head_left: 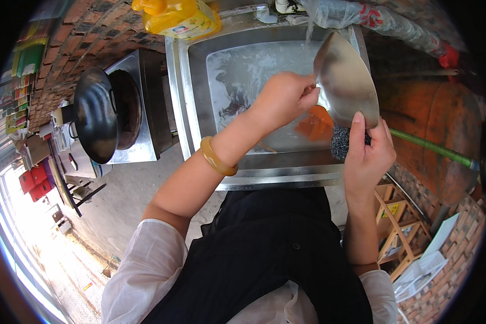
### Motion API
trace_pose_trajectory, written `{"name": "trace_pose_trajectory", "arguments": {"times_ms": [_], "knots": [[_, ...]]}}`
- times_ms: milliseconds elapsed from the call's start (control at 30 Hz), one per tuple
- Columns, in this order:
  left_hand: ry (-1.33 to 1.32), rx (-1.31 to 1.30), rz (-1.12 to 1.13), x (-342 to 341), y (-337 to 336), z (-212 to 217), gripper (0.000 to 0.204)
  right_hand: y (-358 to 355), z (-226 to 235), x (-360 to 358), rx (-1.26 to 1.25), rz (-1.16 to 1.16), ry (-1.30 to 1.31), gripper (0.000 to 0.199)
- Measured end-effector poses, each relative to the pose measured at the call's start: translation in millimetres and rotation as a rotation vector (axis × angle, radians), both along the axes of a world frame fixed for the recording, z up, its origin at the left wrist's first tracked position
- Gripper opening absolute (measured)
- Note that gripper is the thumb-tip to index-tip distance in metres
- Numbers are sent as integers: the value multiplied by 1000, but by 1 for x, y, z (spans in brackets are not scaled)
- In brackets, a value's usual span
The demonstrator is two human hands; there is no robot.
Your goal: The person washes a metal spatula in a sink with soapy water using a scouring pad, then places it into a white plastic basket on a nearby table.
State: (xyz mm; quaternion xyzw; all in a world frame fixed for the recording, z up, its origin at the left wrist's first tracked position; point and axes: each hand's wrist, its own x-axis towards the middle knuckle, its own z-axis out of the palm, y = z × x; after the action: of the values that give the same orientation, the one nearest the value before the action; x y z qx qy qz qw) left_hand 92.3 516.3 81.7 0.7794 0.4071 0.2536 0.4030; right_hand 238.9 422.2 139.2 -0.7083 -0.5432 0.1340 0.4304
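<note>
My left hand (283, 97) grips the rim of a shiny steel bowl (346, 81), holding it tilted over a steel sink (243, 162). A thin stream of water (309, 29) falls onto the bowl's upper edge. My right hand (368, 154) presses a grey steel-wool scourer (340, 141) against the bowl's lower edge. An orange cloth (316, 125) lies in the wet sink basin below the bowl. A yellowish bangle (216, 157) sits on my left wrist.
A yellow detergent jug (181, 16) stands at the sink's back left. A black wok (94, 121) rests on a steel stove (140, 108) to the left. A green hose (432, 148) runs on the right, above a wooden stool (397, 227).
</note>
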Motion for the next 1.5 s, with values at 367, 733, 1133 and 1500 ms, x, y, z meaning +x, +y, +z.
{"name": "trace_pose_trajectory", "arguments": {"times_ms": [367, 733, 1133, 1500], "knots": [[-158, -301, 121, -1, 3, 2, 19, 4, 2, 0, -8, 10, 19, 11], [0, -13, 225, 8, 3, -5, 19, 8, 0, -7, -8, -1, 47, 10], [-167, -121, 180, 3, 11, -12, 17, 15, -6, -3, -13, -42, 131, 11], [-200, -1143, -1, -6, 84, -41, 28, 80, -128, 35, -224, -55, 868, 22]]}}
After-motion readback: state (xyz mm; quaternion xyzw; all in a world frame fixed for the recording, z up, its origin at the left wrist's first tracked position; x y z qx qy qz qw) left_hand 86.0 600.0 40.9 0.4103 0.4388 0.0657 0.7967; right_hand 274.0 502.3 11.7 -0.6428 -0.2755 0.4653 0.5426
